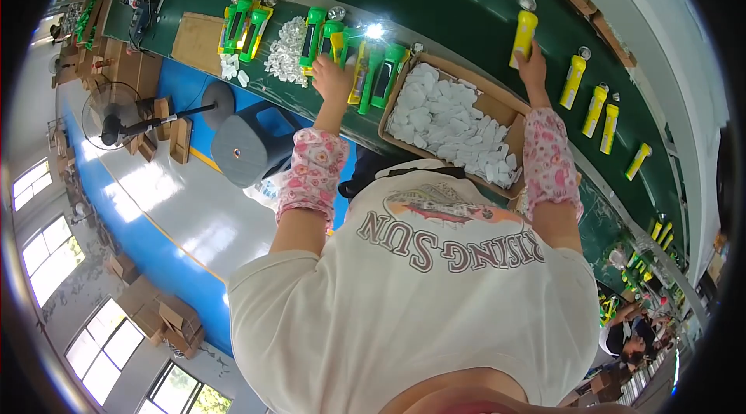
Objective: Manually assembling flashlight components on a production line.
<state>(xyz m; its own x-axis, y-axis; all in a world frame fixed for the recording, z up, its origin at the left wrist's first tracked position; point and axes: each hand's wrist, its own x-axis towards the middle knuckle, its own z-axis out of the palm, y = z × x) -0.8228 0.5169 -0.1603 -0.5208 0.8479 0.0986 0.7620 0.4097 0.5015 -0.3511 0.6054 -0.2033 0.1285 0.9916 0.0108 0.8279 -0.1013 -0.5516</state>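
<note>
My right hand (532, 68) is closed around the lower end of a yellow flashlight (524, 32) with a silver head, over the green conveyor belt. On the left, my left hand (332, 80) has its fingers curled on a yellow-and-green flashlight (337, 44) among a cluster of others; the fingers partly cover it. Just right of that hand a lamp (374, 30) shines brightly. Beside it lie more green-and-yellow flashlights (385, 80) with dark panels. Between my arms sits a cardboard box (497, 99) holding many small white plastic pieces (443, 115).
Several yellow flashlights (573, 81) stand along the belt at right. Left on the bench are a pile of small clear parts (287, 53), another flashlight group (242, 29) and a cardboard sheet (196, 43). A stool (249, 150) and a fan (113, 123) stand on the floor. A co-worker (633, 336) is at lower right.
</note>
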